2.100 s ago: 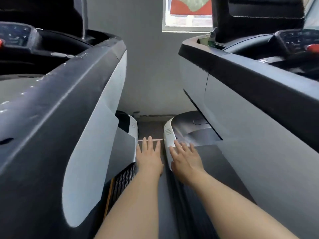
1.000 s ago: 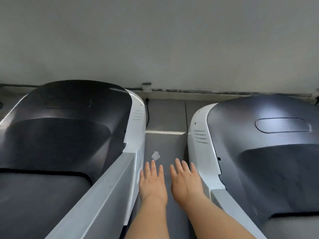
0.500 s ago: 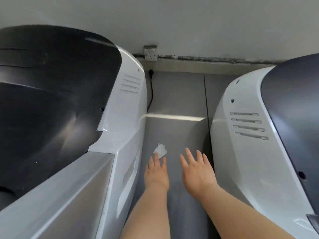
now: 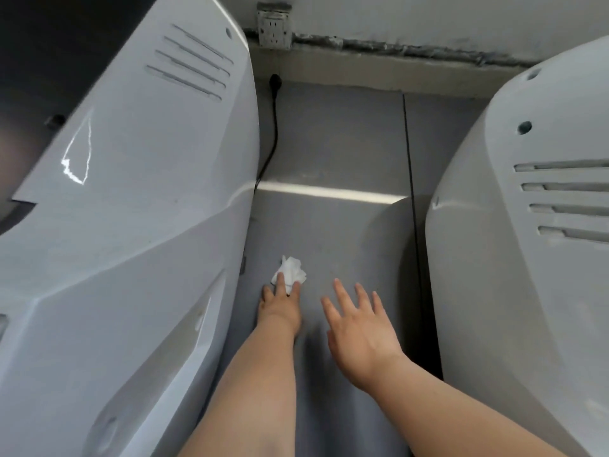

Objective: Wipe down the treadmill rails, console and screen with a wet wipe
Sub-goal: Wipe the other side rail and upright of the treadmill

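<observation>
A crumpled white wet wipe (image 4: 291, 270) lies on the grey floor between two treadmills. My left hand (image 4: 280, 303) reaches down to it, and its fingertips touch the wipe's near edge with fingers straight. My right hand (image 4: 357, 328) hovers to the right of it with fingers spread and holds nothing. The white motor cover of the left treadmill (image 4: 138, 199) fills the left side. The right treadmill's white cover (image 4: 527, 258) stands at the right. Rails, console and screen are out of view.
A wall socket (image 4: 274, 26) sits low on the wall ahead, and a black power cable (image 4: 273, 127) runs from a plug down along the left treadmill's base. The floor strip (image 4: 336, 153) between the machines is narrow.
The view has dropped from the consoles to the floor and moved in close. My left hand has reached forward until its fingertips touch the wipe; my right hand stays open beside it.
</observation>
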The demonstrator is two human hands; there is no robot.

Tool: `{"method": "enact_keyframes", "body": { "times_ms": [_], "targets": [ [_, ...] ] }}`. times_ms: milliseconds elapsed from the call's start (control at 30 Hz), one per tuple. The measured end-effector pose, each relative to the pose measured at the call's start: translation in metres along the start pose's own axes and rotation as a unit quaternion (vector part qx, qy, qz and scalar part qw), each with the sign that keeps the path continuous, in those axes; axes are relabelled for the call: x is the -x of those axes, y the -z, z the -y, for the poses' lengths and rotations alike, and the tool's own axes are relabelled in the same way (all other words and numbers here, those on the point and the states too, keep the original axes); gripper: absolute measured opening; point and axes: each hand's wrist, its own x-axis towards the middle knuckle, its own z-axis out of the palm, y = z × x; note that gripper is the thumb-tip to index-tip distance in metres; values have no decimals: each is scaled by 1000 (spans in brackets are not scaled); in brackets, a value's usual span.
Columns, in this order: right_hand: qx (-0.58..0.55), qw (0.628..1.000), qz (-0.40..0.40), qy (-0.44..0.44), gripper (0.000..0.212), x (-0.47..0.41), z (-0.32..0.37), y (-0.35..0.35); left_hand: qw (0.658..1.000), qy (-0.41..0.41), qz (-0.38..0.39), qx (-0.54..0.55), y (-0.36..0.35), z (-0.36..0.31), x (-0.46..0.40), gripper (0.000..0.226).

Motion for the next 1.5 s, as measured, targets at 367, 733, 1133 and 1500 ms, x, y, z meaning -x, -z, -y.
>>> {"method": "enact_keyframes", "body": {
  "times_ms": [367,733,1133,1500],
  "targets": [
    [-27,999,16,-34,64,54,1,28,984,-91,-63,138,-9,-29,115,70],
    [-197,972,-130,4,74,186,46,97,915,-155,-193,317,37,-35,311,74],
    [-271,848,-437,129,67,279,88,243,888,-162,-386,190,181,-22,453,83],
    [-302,667,-660,166,51,364,106,443,731,-117,-670,-56,361,-20,566,70]
  ]
}}
